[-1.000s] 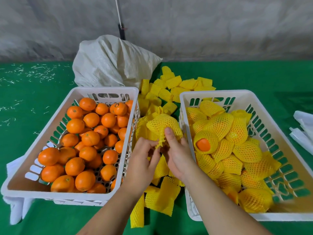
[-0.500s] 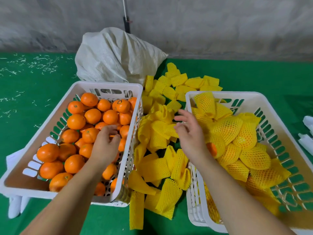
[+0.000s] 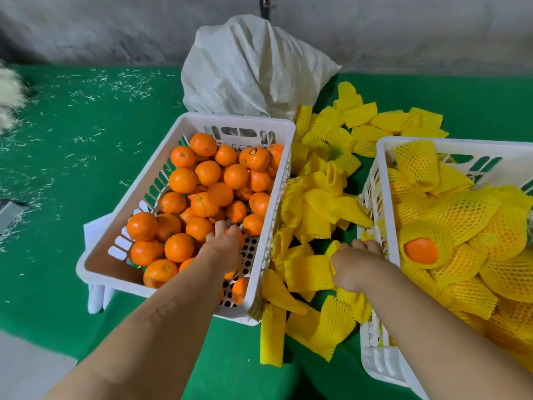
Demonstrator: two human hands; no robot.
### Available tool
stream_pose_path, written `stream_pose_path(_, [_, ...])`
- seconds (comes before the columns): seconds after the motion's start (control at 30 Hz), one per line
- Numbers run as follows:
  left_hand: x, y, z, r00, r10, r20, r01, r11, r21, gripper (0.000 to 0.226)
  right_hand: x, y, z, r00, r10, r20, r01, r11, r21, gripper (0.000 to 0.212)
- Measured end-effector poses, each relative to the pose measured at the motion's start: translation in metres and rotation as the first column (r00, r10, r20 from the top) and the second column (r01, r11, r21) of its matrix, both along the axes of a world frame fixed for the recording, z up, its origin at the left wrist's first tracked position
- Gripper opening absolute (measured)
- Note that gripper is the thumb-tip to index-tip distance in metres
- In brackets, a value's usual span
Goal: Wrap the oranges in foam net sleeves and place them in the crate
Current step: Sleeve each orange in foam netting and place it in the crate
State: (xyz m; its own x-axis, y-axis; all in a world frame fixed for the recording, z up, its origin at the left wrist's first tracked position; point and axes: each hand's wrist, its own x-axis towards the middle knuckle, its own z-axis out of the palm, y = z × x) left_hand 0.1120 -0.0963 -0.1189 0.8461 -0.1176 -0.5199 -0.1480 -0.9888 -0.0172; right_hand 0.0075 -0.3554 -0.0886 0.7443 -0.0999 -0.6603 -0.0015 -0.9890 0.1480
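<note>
At frame centre, our left hand (image 3: 223, 249) cups an orange (image 3: 238, 235) (fingers curled) while our right hand (image 3: 353, 268) pinches a foam net sleeve (image 3: 310, 271).

Sleeve pile (image 3: 320, 203) fills gap between both crates, open green mat (image 3: 72, 168) left

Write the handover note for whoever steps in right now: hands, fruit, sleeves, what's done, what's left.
Left hand: down in the white plastic crate of bare oranges, fingers around one orange; grip not fully visible.
Right hand: on the pile of loose yellow foam net sleeves between the crates, gripping one.
Done: many wrapped oranges fill the right white crate.
Left: sleeve this orange, place it right, repeat; the left crate is still well stocked.
</note>
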Motion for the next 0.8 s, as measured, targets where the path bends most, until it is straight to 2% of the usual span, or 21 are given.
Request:
stream_pose_path(0.07, [0.003, 0.000, 0.002, 1.000, -0.014, -0.018, 0.013, 0.999, -0.052, 0.070, 0.001, -0.001, 0.000, 0.989, 0.023, 0.144, -0.028, 0.999, 0.036, 0.035])
stream_pose_path(0.13, [0.005, 0.002, 0.001, 1.000, -0.012, -0.011, 0.011, 0.999, -0.051, 0.077, 0.004, -0.001, 0.001, 0.949, -0.041, 0.314, -0.005, 0.990, 0.142, 0.033])
stream_pose_path(0.23, [0.004, 0.003, 0.001, 1.000, -0.030, 0.004, 0.030, 1.000, 0.000, 0.074, 0.005, -0.002, 0.004, 0.885, -0.133, 0.445, -0.001, 0.958, 0.288, 0.033])
stream_pose_path(0.3, [0.003, 0.002, 0.000, 0.998, -0.061, -0.004, 0.061, 0.998, -0.018, 0.061, 0.003, -0.001, 0.005, 0.879, -0.192, 0.437, -0.011, 0.907, 0.421, 0.041])
stream_pose_path(0.37, [0.002, -0.002, 0.002, 0.995, -0.096, 0.012, 0.096, 0.995, -0.022, 0.052, 0.001, 0.001, 0.009, 0.876, -0.276, 0.397, -0.008, 0.813, 0.583, 0.057])
stream_pose_path(0.43, [0.001, -0.007, 0.000, 0.994, -0.102, 0.044, 0.103, 0.995, -0.017, 0.053, -0.003, 0.004, 0.013, 0.834, -0.423, 0.354, 0.005, 0.647, 0.763, 0.062])
stream_pose_path(0.5, [-0.002, -0.018, 0.002, 0.997, -0.079, -0.019, 0.077, 0.991, -0.108, 0.051, -0.012, 0.007, 0.013, 0.725, -0.611, 0.316, -0.012, 0.448, 0.894, 0.044])
stream_pose_path(0.57, [-0.003, -0.029, 0.003, 0.994, -0.112, -0.018, 0.106, 0.971, -0.213, 0.050, -0.023, 0.007, 0.011, 0.582, -0.752, 0.308, -0.044, 0.350, 0.936, 0.028])
stream_pose_path(0.6, [-0.002, -0.031, 0.002, 0.978, -0.209, -0.028, 0.203, 0.968, -0.148, 0.058, -0.029, 0.006, 0.009, 0.538, -0.793, 0.286, -0.055, 0.305, 0.951, 0.026])
stream_pose_path(0.67, [-0.004, -0.027, -0.005, 0.985, -0.165, -0.041, 0.163, 0.985, -0.064, 0.072, -0.033, 0.007, 0.011, 0.503, -0.837, 0.216, -0.062, 0.214, 0.975, 0.027])
stream_pose_path(0.73, [-0.004, -0.024, 0.002, 0.991, -0.131, 0.023, 0.131, 0.991, 0.006, 0.065, -0.029, 0.010, 0.018, 0.470, -0.869, 0.155, -0.055, 0.146, 0.988, 0.028])
stream_pose_path(0.8, [-0.002, -0.019, 0.010, 0.997, -0.037, 0.062, 0.042, 0.996, -0.083, 0.063, -0.022, 0.013, 0.024, 0.446, -0.887, 0.119, -0.047, 0.110, 0.993, 0.024])
